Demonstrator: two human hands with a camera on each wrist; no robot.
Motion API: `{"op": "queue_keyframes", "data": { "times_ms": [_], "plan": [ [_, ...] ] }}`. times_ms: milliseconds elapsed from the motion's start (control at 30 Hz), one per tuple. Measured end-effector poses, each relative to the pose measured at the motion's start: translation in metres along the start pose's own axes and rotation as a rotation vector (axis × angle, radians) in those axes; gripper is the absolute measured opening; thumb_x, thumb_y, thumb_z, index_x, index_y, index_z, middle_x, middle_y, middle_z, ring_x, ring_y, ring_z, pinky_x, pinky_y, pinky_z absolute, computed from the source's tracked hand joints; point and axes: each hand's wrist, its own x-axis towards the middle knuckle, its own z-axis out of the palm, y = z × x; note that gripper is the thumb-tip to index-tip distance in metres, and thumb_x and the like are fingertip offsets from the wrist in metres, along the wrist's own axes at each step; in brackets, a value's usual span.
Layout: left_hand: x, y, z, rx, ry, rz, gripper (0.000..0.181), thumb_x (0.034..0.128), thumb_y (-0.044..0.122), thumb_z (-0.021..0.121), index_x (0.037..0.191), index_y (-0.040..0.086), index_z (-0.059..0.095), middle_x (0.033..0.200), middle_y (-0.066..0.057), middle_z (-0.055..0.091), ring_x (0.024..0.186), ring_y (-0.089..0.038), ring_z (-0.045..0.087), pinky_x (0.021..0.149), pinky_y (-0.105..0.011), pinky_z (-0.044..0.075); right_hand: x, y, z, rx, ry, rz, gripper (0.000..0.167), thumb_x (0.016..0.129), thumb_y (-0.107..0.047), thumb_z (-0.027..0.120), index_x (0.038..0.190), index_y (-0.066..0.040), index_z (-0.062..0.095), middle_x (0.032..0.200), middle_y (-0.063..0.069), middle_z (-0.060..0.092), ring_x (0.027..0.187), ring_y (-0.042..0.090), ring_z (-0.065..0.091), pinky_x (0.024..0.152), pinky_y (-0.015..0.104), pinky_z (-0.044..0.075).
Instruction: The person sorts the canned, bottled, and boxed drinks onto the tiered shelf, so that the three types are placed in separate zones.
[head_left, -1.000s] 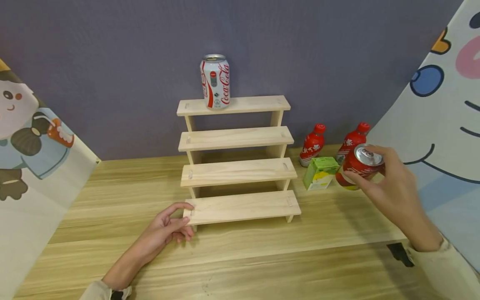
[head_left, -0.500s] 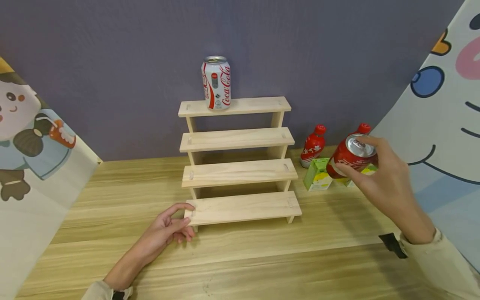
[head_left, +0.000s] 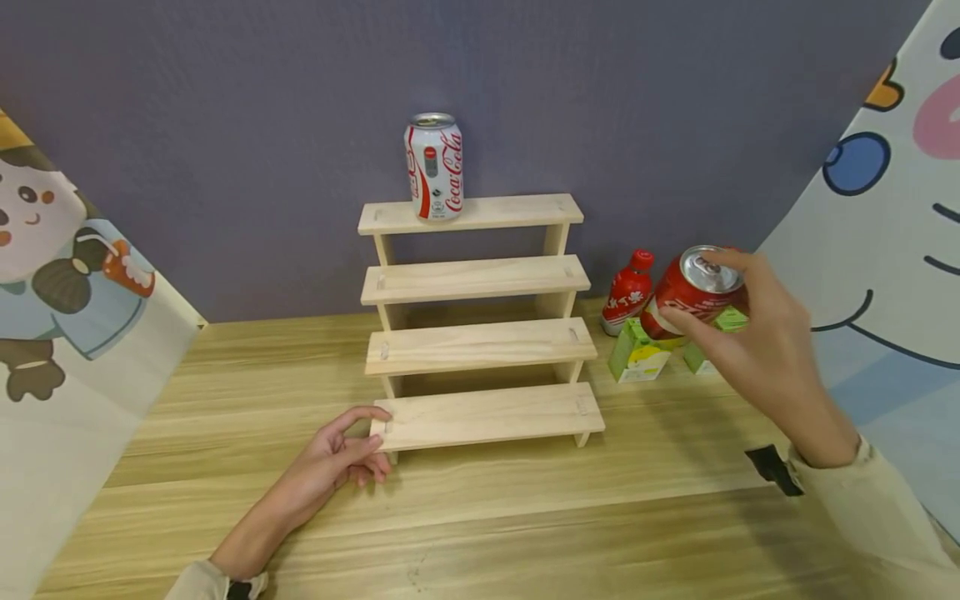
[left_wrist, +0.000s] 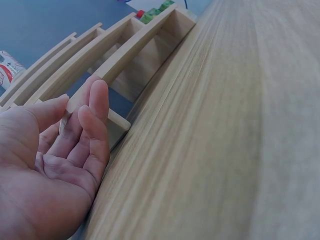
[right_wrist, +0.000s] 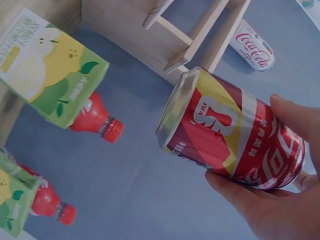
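Red metal makes the can [head_left: 688, 293] look smooth and rather slippery, and the right hand [head_left: 776, 346] holds it off the worktop [head_left: 525, 517], near the green drink boxes [head_left: 642, 353] and a red bottle [head_left: 628, 290], with thumb and fingers curled round its upper part. I judge that its thin wall is stiff under a gentle hold but can dent if squeezed, so both sides close to the firm top rim seem a good place; whether it is full and heavy, I cannot tell. The left hand [head_left: 343, 452] pinches the left end of the lowest step of the wooden stand [head_left: 480, 346], which looks light and rigid.
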Motion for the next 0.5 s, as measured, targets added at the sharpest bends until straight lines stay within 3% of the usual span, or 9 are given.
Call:
{"op": "queue_keyframes", "data": {
  "times_ms": [133,367,500],
  "plan": [
    [0.0,0.0,0.0,-0.001,-0.001,0.0,0.037,0.1056,0.008,0.047,0.142,0.004,0.041,0.088,-0.009,0.075,0.08,-0.023,0.071,0.064,-0.026,0.055,0.008,-0.003,0.002,0.009,0.004,-0.022,0.079,0.067,0.0,0.091,0.135,0.0,0.051,0.128,0.015,0.06,0.093,-0.001,0.053,0.078,0.001,0.04],
    [0.001,-0.001,0.0,-0.009,-0.011,0.011,0.037,0.1058,0.008,0.046,0.142,0.004,0.042,0.088,-0.009,0.075,0.08,-0.023,0.071,0.064,-0.026,0.055,0.024,-0.009,0.007,0.038,-0.003,-0.018,0.074,0.071,-0.005,0.09,0.134,-0.002,0.051,0.125,0.015,0.062,0.094,0.026,0.063,0.078,0.0,0.038],
    [0.001,-0.001,0.0,-0.024,-0.023,0.024,0.037,0.1059,0.006,0.045,0.142,0.003,0.041,0.088,-0.008,0.075,0.08,-0.022,0.072,0.064,-0.026,0.055,0.035,-0.013,0.012,0.062,0.008,-0.026,0.073,0.072,-0.008,0.09,0.133,-0.003,0.052,0.123,0.015,0.063,0.089,0.025,0.064,0.076,0.002,0.04]
  ]
}}
